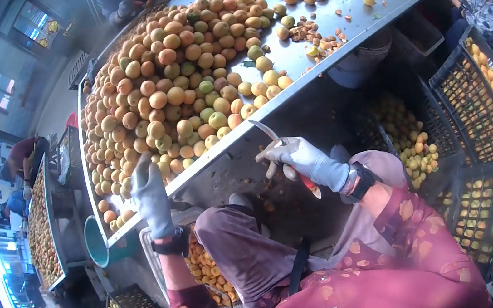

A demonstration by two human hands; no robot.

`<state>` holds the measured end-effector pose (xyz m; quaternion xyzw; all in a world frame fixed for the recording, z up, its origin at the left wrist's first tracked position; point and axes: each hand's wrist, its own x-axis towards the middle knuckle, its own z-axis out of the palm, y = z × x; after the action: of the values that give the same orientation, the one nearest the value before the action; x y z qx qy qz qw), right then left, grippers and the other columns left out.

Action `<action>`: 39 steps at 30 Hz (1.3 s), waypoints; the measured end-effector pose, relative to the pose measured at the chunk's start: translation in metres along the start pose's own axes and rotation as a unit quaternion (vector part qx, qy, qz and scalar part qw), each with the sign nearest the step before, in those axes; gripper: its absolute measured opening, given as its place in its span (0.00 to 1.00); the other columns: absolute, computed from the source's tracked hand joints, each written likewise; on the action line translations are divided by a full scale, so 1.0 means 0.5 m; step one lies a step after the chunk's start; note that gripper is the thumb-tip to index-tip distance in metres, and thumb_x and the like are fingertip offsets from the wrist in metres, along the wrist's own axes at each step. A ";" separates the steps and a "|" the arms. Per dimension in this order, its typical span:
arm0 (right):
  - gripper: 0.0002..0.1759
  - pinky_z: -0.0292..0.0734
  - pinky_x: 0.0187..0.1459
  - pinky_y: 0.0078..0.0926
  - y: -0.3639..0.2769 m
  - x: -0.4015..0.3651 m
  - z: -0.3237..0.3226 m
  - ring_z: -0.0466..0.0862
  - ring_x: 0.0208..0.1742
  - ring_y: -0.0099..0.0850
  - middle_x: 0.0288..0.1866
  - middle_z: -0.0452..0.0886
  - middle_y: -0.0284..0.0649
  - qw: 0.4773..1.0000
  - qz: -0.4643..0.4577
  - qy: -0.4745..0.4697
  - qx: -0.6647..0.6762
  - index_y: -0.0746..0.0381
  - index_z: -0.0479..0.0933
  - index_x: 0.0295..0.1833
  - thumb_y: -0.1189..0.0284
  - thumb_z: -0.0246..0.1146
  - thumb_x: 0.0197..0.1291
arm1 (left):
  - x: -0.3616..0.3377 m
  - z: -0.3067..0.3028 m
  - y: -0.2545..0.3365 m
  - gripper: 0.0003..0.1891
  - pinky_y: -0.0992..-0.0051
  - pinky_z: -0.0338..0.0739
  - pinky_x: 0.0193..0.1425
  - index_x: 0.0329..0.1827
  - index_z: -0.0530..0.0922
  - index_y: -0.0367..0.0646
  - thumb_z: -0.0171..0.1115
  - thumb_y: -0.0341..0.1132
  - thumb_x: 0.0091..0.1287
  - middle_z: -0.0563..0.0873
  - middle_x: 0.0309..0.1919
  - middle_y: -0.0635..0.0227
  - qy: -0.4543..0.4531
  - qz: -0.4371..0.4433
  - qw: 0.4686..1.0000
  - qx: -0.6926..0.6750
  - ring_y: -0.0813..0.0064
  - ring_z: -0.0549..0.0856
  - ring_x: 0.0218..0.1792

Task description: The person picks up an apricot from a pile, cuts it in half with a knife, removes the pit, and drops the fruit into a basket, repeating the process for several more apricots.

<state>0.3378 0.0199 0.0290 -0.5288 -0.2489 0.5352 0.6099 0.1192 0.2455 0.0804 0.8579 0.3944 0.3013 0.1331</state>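
Observation:
My left hand (150,196), in a pale glove, is raised at the front edge of the metal table (198,166), beside a large heap of round orange-yellow fruit (175,94). Its fingers point up towards the fruit; whether they hold a fruit is hidden. My right hand (297,156), gloved too, is closed round a knife (265,128) with a curved blade and a red handle. The blade points up and left, close to the table edge. Below my left hand, a white basket (150,255) beside my leg holds orange fruit pieces.
Black crates (475,103) of fruit stand at the right. A teal bucket (96,241) is by the table's left corner. Scraps of fruit (322,42) lie on the table. Other people work at the top (124,1), far left (26,153) and right (485,13).

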 end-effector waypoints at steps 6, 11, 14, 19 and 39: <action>0.13 0.68 0.21 0.12 0.002 0.000 -0.002 0.72 0.16 0.14 0.30 0.86 0.36 1.000 0.002 -0.011 -0.004 0.64 0.81 0.48 0.65 0.60 0.69 | 0.135 0.087 -0.035 0.27 0.65 0.73 0.62 0.63 0.75 0.42 0.62 0.46 0.63 0.82 0.56 0.52 -0.006 -0.084 0.993 0.082 0.56 0.79 0.58; 0.14 0.67 0.20 0.12 0.010 0.003 0.003 0.72 0.16 0.15 0.31 0.86 0.36 1.000 0.013 -0.015 -0.011 0.65 0.81 0.48 0.65 0.60 0.69 | 0.189 0.181 -0.120 0.29 0.62 0.74 0.61 0.62 0.76 0.47 0.66 0.50 0.59 0.82 0.54 0.50 -0.016 -0.084 0.987 0.133 0.52 0.81 0.56; 0.15 0.67 0.20 0.12 0.009 0.003 0.009 0.72 0.16 0.15 0.30 0.86 0.36 0.999 0.035 -0.009 -0.015 0.66 0.80 0.49 0.64 0.60 0.69 | 0.174 0.160 -0.116 0.28 0.66 0.76 0.59 0.62 0.77 0.47 0.70 0.45 0.58 0.84 0.52 0.53 -0.011 -0.078 0.995 -0.066 0.57 0.83 0.52; 0.18 0.67 0.21 0.12 0.017 -0.004 0.013 0.72 0.16 0.15 0.31 0.85 0.37 0.999 0.014 -0.021 -0.048 0.65 0.79 0.52 0.61 0.57 0.71 | 0.072 0.056 0.009 0.27 0.77 0.79 0.56 0.71 0.68 0.40 0.60 0.24 0.67 0.79 0.58 0.66 -0.069 -0.088 0.881 -0.460 0.78 0.80 0.53; 0.21 0.67 0.24 0.14 0.033 -0.259 0.154 0.71 0.17 0.17 0.25 0.80 0.33 0.994 0.061 0.013 -0.092 0.64 0.79 0.55 0.59 0.53 0.72 | -0.311 -0.034 0.143 0.31 0.72 0.71 0.45 0.70 0.64 0.33 0.53 0.48 0.74 0.80 0.54 0.54 -0.137 -0.314 0.347 -0.873 0.76 0.75 0.34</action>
<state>0.2255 -0.0717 0.0723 -0.6035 -0.2568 0.5395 0.5280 0.0724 0.0809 0.0630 0.0985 0.1251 0.2899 0.9437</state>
